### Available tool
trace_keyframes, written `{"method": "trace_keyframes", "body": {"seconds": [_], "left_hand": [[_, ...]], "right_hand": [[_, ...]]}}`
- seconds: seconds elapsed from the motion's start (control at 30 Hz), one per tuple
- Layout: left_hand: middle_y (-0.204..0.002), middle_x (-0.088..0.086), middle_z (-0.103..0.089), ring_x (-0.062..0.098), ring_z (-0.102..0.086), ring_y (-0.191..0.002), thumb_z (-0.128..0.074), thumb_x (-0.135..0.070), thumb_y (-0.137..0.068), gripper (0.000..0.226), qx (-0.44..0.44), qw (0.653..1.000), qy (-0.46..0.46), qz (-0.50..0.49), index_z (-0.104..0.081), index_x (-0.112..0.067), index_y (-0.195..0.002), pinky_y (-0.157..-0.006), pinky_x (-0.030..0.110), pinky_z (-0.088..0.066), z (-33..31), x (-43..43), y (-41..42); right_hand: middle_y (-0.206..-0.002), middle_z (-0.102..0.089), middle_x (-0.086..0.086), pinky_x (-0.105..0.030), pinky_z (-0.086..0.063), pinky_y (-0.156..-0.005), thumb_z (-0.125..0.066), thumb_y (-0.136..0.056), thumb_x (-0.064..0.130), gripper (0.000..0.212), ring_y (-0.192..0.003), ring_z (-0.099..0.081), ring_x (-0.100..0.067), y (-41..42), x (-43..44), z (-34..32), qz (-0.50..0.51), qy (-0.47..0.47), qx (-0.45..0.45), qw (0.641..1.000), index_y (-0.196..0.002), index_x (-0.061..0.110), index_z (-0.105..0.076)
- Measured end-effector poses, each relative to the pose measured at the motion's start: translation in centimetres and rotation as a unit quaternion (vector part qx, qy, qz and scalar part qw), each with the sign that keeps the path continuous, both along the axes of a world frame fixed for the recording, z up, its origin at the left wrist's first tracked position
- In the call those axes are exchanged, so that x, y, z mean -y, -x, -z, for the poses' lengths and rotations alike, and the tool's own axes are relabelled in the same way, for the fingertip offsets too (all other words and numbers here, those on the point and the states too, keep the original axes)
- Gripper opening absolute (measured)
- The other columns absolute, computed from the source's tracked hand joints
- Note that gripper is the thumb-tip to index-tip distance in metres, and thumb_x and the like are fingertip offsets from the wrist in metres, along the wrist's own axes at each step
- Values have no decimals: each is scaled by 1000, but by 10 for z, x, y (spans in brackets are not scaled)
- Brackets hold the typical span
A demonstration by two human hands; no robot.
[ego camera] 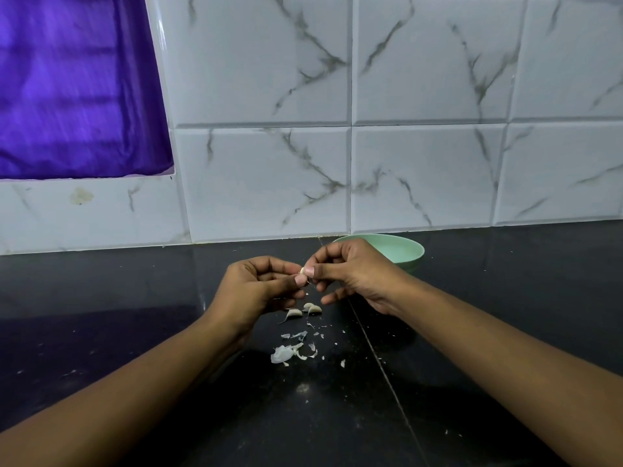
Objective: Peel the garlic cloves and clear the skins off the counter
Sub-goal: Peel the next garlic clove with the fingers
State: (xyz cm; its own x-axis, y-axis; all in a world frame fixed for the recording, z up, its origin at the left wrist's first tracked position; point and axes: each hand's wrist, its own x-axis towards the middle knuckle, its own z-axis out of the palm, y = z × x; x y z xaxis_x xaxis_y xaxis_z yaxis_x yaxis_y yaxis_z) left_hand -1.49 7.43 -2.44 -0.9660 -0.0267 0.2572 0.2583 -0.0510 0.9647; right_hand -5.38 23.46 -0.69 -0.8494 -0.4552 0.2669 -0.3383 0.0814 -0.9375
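Observation:
My left hand point(261, 288) and my right hand point(347, 271) meet above the black counter point(135, 332) and pinch one small garlic clove point(302, 270) between their fingertips; most of the clove is hidden by the fingers. Below the hands lie two unpeeled garlic cloves point(312, 309) on the counter. A scatter of white garlic skins point(286, 352) lies nearer to me, with several tiny flakes around it.
A pale green bowl point(409, 251) stands on the counter just behind my right hand, against the white marble-patterned tiled wall point(404, 163). A purple cloth point(74, 85) fills a wall opening at the upper left. A seam runs diagonally across the counter.

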Motion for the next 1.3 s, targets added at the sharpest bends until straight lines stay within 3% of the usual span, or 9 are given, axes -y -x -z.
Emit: {"method": "trace_keyframes", "body": {"seconds": [0.47,0.73,1.03,1.3], "left_hand": [[-67,6,-71,10,-68,-58,-66,1,-79,9,-6,1000,-21,10,-67,-5,-85,-55,18,-54,1,0,2],[-65,3,-70,8,-67,-57,-62,-1,-83,8,33,998,-44,28,-66,-8,-85,-53,18,-54,0,4,3],[-67,6,-70,11,-68,-59,-69,-13,-64,16,49,997,-40,32,-66,-10,-80,-54,19,-55,0,6,3],[-72,9,-72,15,-67,-60,-69,-10,-81,4,-9,999,39,-15,-67,-7,-81,-56,23,-54,-1,2,1]], "right_hand": [[-65,-56,3,-24,-47,-42,-62,-86,6,7,-54,-51,-5,0,2,1,30,-12,-14,999,-81,10,-62],[-81,-65,3,-26,-54,-54,-66,-85,2,19,-72,-64,-7,3,-3,1,-21,-2,-46,999,-96,17,-68],[-74,-68,-4,-21,-53,-55,-70,-82,5,13,-66,-65,-6,1,1,5,12,4,-73,997,-94,10,-71],[-70,-68,1,-24,-52,-54,-73,-80,8,11,-66,-67,-12,-1,3,5,34,5,-89,995,-82,17,-68]]}}
